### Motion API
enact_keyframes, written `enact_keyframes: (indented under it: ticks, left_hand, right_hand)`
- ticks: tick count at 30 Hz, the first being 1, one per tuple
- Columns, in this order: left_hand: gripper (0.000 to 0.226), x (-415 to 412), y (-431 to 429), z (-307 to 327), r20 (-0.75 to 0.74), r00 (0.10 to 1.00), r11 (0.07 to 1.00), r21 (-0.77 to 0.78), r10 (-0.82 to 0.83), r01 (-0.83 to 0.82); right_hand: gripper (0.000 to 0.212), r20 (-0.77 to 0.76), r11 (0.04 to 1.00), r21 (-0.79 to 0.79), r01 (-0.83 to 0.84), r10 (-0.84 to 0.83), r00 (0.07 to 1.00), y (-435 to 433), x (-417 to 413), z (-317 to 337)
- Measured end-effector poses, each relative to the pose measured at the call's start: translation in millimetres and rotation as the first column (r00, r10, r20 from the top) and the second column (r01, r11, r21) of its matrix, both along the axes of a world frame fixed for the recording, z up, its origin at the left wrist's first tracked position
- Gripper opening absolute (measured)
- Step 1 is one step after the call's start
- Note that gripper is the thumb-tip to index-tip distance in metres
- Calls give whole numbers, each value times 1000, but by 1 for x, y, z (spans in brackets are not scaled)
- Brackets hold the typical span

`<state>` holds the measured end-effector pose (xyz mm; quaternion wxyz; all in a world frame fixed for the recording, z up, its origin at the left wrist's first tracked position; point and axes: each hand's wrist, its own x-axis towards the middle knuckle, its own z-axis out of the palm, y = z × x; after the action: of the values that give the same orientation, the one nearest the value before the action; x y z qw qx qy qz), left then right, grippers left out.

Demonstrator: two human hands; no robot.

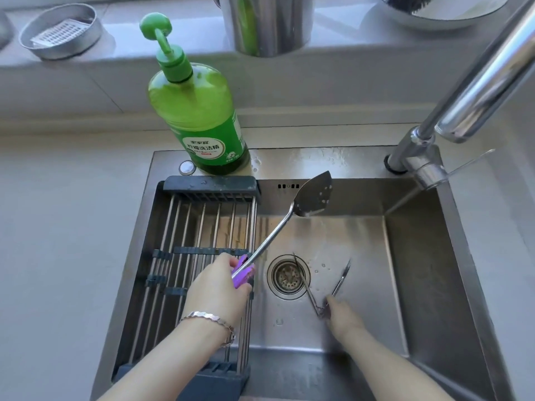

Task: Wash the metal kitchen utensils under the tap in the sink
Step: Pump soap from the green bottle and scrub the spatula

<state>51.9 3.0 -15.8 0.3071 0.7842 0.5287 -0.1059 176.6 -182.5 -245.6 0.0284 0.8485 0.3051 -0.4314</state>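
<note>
Being gripped at its purple handle by the left hand [220, 287], just left of the drain [288, 274], the spatula [314, 195] could be swung into the soap bottle [197, 117] behind. The tongs [314, 301], beside the drain, are pinched by the right hand [343, 312]; wet, they could be dropped. Left, space is narrowed by the rack [202, 227].
</note>
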Motion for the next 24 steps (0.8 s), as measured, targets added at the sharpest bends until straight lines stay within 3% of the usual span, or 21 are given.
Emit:
enact_keyframes:
  ticks: [3, 5, 9, 12, 16, 18, 20, 24]
  left_hand:
    - [30, 5, -5, -1, 39, 999, 1000, -11, 10, -9]
    - [29, 8, -8, -2, 61, 998, 1000, -13, 15, -14]
    - [29, 13, -17, -6, 64, 998, 999, -31, 22, -20]
    - [25, 16, -23, -12, 22, 1000, 999, -44, -19, 20]
    - [18, 14, -42, -25, 4, 1000, 994, -110, -6, 7]
    - [19, 13, -53, -32, 40, 999, 996, -84, -7, 10]
    - [17, 15, -61, -41, 46, 999, 999, -31, -22, 23]
    - [19, 25, -73, -69, -18, 998, 998, -2, -68, 68]
  right_hand:
    - [21, 67, 980, 43, -197, 193, 979, -6, 2, -9]
    - [13, 57, 975, 55, -213, 210, 976, -9, 4, -4]
    - [7, -68, 997, 76, -2, 7, 998, -1, 12, 25]
    - [31, -54, 974, 208, 86, -76, 996, -2, 25, 53]
    - [27, -184, 835, 309, 455, -417, 890, -20, 57, 97]
    - [26, -212, 775, 315, 547, -504, 837, -34, 68, 118]
    - [26, -207, 752, 343, 563, -524, 826, -47, 71, 136]
    - [20, -125, 810, 396, 433, -420, 899, -61, 71, 169]
